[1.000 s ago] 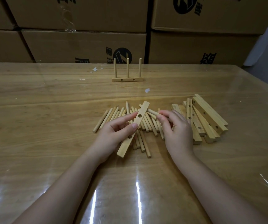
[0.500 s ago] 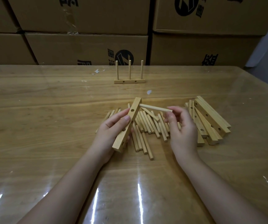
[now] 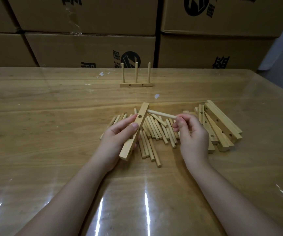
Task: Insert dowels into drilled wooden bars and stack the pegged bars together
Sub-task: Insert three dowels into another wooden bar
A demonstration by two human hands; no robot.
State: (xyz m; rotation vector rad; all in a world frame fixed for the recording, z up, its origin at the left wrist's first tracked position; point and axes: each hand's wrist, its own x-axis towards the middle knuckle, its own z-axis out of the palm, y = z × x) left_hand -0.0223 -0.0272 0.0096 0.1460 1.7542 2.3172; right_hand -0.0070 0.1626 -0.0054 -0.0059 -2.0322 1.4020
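Note:
My left hand (image 3: 118, 135) grips a drilled wooden bar (image 3: 136, 129) lifted off the table, tilted with its far end up. My right hand (image 3: 191, 133) pinches a dowel (image 3: 161, 114) whose far tip meets the right side of the bar near its upper end. Beneath both hands lies a pile of several loose dowels (image 3: 156, 133). A heap of several drilled bars (image 3: 219, 126) lies to the right of my right hand. Farther back stands a finished bar with three upright dowels (image 3: 136, 80).
The wooden table (image 3: 52, 116) is covered with a glossy clear sheet. Stacked cardboard boxes (image 3: 89, 48) form a wall along the table's far edge. A few white scraps (image 3: 104, 74) lie near the back.
My left hand lifted the bar off the dowel pile and turned it on edge. My right hand picked one dowel from the pile and brought its tip to the bar's upper end.

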